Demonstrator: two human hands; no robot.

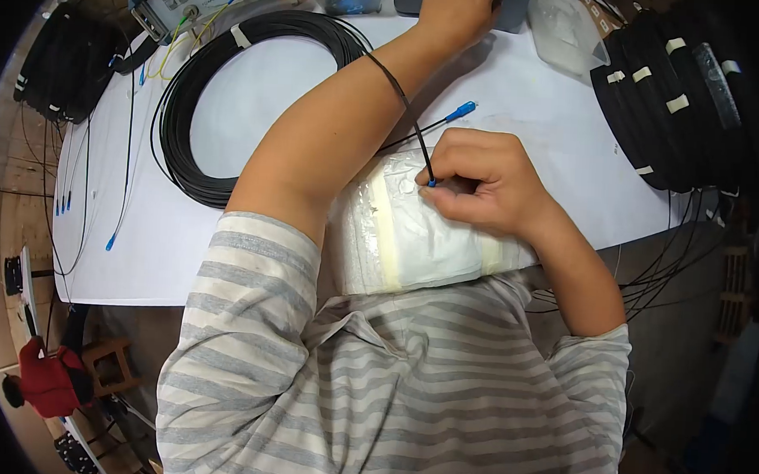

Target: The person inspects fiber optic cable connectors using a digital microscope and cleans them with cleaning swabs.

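My right hand (490, 181) is closed in a pinch on a blue-tipped end of a black fiber optic cable (412, 114). Beneath it lies a clear plastic packet (430, 252) with white, soft-looking contents and pale yellow strips. Another blue fiber connector (462, 112) rests on the white tabletop just beyond the packet. My left arm reaches across to the far side, where my left hand (454, 16) is beside a dark grey box (513, 14); its fingers are mostly cut off by the frame's top edge. A big coil of black cable (180, 115) lies left of my left forearm.
A grey instrument (186, 2) with plugged-in yellow leads stands at the back left. Clear plastic tubs (566, 32) are at the back. More black cable coils (661, 106) sit right and left (62, 62), with loose ends hanging off the table. A person in red (50, 378) is at lower left.
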